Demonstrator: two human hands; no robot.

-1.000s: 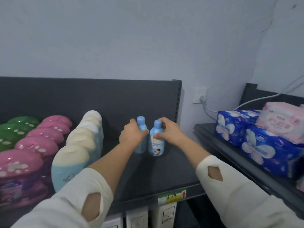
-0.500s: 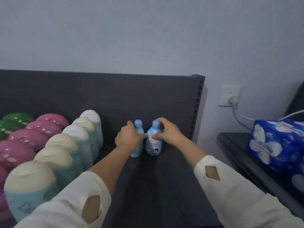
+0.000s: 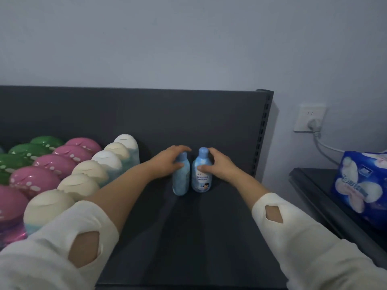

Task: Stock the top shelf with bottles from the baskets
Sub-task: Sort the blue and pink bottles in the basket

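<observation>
Now, nearest to me, the two white knitted sleeves with diamond cut-outs (image 3: 303, 237) stretch over the bare front of the dark grey metal top shelf (image 3: 188, 237). Beyond them both bottles have gone deeper. A second ago they stood about mid-depth, with the shelf's front edge and price tag in sight, and now they stand upright nearer the back, side by side and almost touching.

The left hand (image 3: 167, 162) grasps the plain light-blue plastic bottle (image 3: 181, 181), with its fingers curled over the cap and its thumb on the body. Half a second ago that cap poked up clear of the knuckles. The right hand (image 3: 219, 166) wraps the labelled light-blue plastic bottle (image 3: 202, 176) from the side, thumb pressed on the front, much as before.

I'd say the pair is as good as placed, starting a new row to the right of the cream-capped pale blue bottles (image 3: 83, 185), and only the letting go remains. The bare shelf in front suggests plenty more stocking to come. No basket is in view.

Further off, the dark grey back panel (image 3: 188, 118) fills more of the scene. At the right a single blue tissue pack (image 3: 360, 185) shows, where several packs showed a second ago
</observation>
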